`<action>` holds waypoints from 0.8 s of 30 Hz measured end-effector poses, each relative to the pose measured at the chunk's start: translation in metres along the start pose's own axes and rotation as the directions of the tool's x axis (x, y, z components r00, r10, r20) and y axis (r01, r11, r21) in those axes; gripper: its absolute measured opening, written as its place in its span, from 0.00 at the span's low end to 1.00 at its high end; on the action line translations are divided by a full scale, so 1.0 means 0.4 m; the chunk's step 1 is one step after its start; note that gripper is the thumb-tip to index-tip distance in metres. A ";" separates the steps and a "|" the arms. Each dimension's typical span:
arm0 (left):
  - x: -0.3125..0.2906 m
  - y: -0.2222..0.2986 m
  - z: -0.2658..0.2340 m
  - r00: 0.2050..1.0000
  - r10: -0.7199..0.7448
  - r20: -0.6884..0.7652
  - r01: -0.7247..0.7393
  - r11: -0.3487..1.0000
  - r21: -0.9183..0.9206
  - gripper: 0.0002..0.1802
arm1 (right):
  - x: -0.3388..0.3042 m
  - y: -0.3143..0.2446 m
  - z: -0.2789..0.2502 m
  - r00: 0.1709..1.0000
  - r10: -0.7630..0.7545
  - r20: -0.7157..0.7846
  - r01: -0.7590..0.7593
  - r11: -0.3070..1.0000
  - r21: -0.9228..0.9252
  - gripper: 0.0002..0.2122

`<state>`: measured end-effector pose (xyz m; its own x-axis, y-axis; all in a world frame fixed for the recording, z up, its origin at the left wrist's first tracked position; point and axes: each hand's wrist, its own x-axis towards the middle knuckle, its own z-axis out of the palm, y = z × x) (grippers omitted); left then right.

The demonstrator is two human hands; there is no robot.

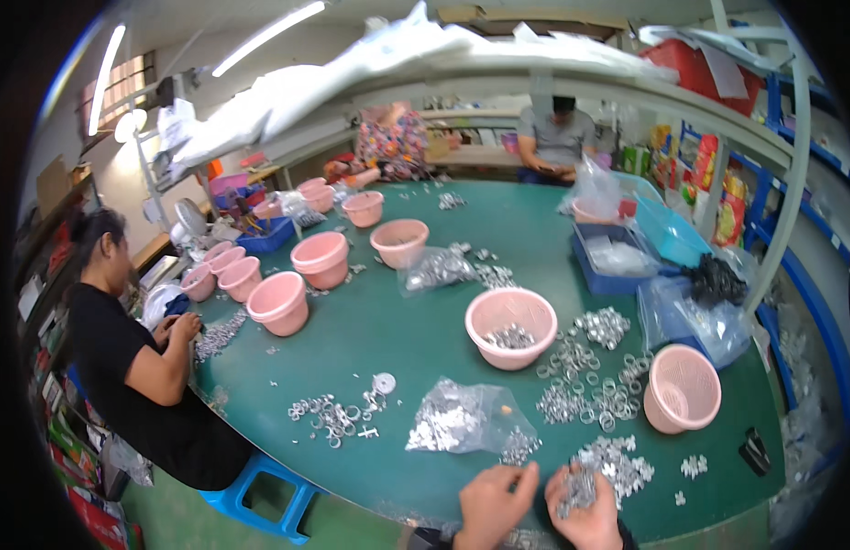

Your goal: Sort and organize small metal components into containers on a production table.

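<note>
My right hand (597, 524) is cupped palm up near the table's front edge, its fingers curled around a small heap of silvery metal parts (578, 490). Just to its left, my left hand (495, 506) has its fingers curled in and the thumb against them; anything in them is too small to make out. A pile of small silvery parts (619, 466) lies right behind my right hand. Beyond my left hand are a clear plastic bag (466, 420) of whitish pieces and a little cluster of metal bits (520, 447). Metal rings (610, 403) are spread farther back.
A pink basket (511, 357) holding metal parts and another pink basket (682, 390) stand beyond my hands. A black clip-like tool (754, 452) lies at right. More pink baskets (278, 304) line the left side. A co-worker (136, 367) sits at left, near a blue stool (264, 495).
</note>
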<state>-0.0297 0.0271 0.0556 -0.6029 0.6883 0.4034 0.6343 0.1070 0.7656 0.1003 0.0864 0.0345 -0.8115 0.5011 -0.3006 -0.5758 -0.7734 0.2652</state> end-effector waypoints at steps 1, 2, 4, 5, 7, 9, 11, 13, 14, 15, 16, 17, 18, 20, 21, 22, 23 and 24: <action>0.000 -0.020 -0.022 0.988 -0.146 -0.040 0.145 0.989 -0.037 0.14 | 0.023 0.041 0.073 0.987 -0.034 -0.155 0.033 0.999 -0.010 0.05; 0.004 -0.025 -0.048 0.972 -0.235 -0.007 0.235 0.972 -0.004 0.16 | 0.045 0.061 0.100 0.987 -0.056 -0.152 0.043 0.995 -0.090 0.06; 0.039 -0.048 -0.026 0.954 -0.297 0.049 0.295 0.954 0.045 0.17 | 0.106 0.048 0.136 0.981 -0.106 -0.162 0.081 0.985 -0.151 0.07; 0.050 -0.052 -0.022 0.938 -0.340 0.064 0.334 0.938 0.087 0.19 | 0.124 0.052 0.151 0.979 -0.156 -0.128 0.117 0.956 -0.268 0.07; 0.074 -0.047 -0.016 0.931 -0.352 0.098 0.345 0.935 0.084 0.22 | 0.150 0.053 0.165 0.975 -0.207 -0.086 0.159 0.910 -0.382 0.07; 0.092 -0.054 -0.010 0.939 -0.341 0.037 0.333 0.932 0.144 0.21 | 0.176 0.057 0.173 0.991 -0.085 -0.104 0.039 0.922 -0.384 0.08; 0.091 -0.062 -0.013 0.934 -0.356 0.028 0.346 0.922 0.175 0.21 | 0.190 0.062 0.164 0.996 -0.007 -0.092 -0.028 0.929 -0.370 0.11; 0.086 -0.076 -0.023 0.932 -0.362 -0.019 0.358 0.910 0.211 0.20 | 0.217 0.080 0.174 0.985 0.143 -0.094 -0.168 0.913 -0.372 0.13; 0.071 -0.093 -0.013 0.951 -0.309 -0.003 0.306 0.942 0.136 0.20 | 0.234 0.082 0.168 0.987 0.129 -0.099 -0.155 0.928 -0.340 0.14; 0.065 -0.111 0.003 0.969 -0.245 0.019 0.243 0.968 0.061 0.20 | 0.257 0.078 0.167 0.992 0.016 -0.127 -0.071 0.896 -0.438 0.12; 0.058 -0.114 0.011 0.976 -0.211 0.055 0.210 0.977 0.029 0.19 | 0.271 0.073 0.170 0.990 -0.033 -0.140 -0.041 0.868 -0.495 0.11; 0.053 -0.101 0.010 0.979 -0.181 0.090 0.182 0.983 -0.005 0.19 | 0.281 0.073 0.175 0.984 -0.086 -0.153 -0.014 0.833 -0.553 0.10; 0.061 -0.096 0.003 0.984 -0.171 0.058 0.171 0.985 0.001 0.19 | 0.305 0.079 0.178 0.989 -0.062 -0.133 -0.024 0.826 -0.562 0.10; 0.057 -0.077 -0.015 0.945 -0.257 0.204 0.287 0.949 -0.133 0.11 | 0.334 0.100 0.185 0.995 -0.063 -0.081 -0.015 0.694 -0.720 0.11; 0.059 -0.078 -0.013 0.949 -0.258 0.183 0.283 0.950 -0.132 0.11 | 0.339 0.109 0.195 0.996 -0.045 -0.074 -0.023 0.687 -0.726 0.11; 0.059 -0.084 -0.013 0.960 -0.248 0.132 0.272 0.939 -0.212 0.12 | 0.333 0.129 0.215 0.992 -0.057 -0.113 -0.053 0.629 -0.775 0.11; 0.058 -0.090 -0.012 0.967 -0.241 0.084 0.255 0.922 -0.291 0.13 | 0.330 0.143 0.226 0.986 -0.074 -0.152 -0.083 0.570 -0.818 0.11; 0.058 -0.096 -0.011 0.967 -0.242 0.077 0.254 0.923 -0.289 0.13 | 0.339 0.139 0.219 0.988 -0.050 -0.145 -0.096 0.537 -0.838 0.12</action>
<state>-0.0702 0.0358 0.0375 -0.6996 0.6949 0.1661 0.2922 0.0662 0.9540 -0.0506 0.1454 0.0889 -0.7589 0.4775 -0.4428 -0.1484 -0.7888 -0.5964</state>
